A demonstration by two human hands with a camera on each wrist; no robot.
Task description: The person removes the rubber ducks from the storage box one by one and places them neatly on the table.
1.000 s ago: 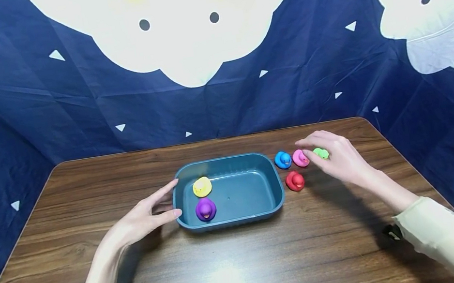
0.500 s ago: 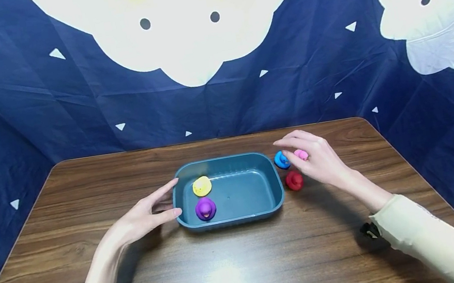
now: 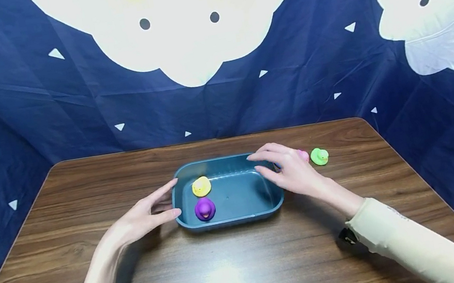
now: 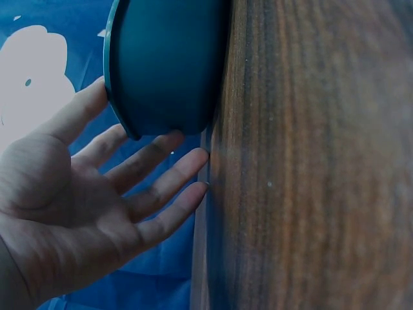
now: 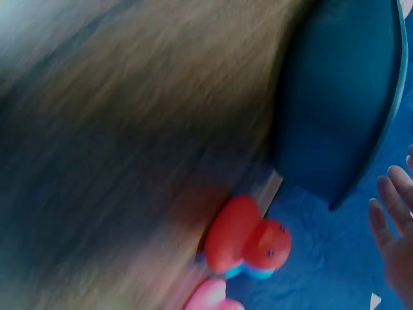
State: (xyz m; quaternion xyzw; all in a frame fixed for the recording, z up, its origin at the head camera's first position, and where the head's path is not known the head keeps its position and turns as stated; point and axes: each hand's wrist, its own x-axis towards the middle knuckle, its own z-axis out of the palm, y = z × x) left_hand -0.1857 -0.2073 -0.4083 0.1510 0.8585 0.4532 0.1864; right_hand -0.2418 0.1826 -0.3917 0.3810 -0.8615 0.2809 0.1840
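A dark teal plastic tub stands on the table with a yellow rubber duck and a purple rubber duck in its left part. My left hand touches the tub's left end, fingers spread and thumb on the rim; the left wrist view shows the palm. Above the tub's right end hovers my right hand, fingers loosely bent, nothing seen between them. That hand covers the red duck in the head view, though the right wrist view shows the red rubber duck beside the tub.
Right of the tub, a pink duck peeks out behind my right hand. A green duck sits farther right. A blue duck is mostly hidden. Behind the wooden table hangs a navy cloth with clouds.
My right hand has moved left, from over the green and pink ducks to over the tub's right end, uncovering the green duck and covering the red one. The left hand has kept its place.
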